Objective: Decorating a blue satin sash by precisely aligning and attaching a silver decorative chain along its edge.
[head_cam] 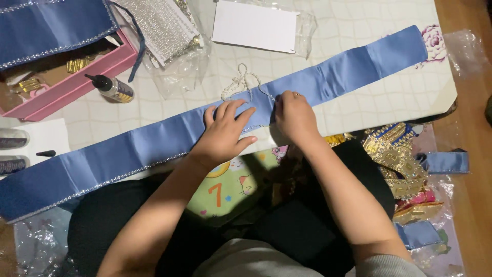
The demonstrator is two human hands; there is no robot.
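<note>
**Hands on the blue sash**

We see the long blue satin sash (154, 146) lying slantwise across the white table (359, 110). On it, the left hand (225, 131) presses flat, fingers spread — beside it, the right hand (294, 115) pinches the rhinestone chain (246, 82) at the sash's upper edge.

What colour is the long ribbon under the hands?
Blue satin ribbon, silver sparkly edge; head view.

A clear plastic packet (179, 56) lies beside a pink box (77, 82); white card (254, 25) behind.
</note>
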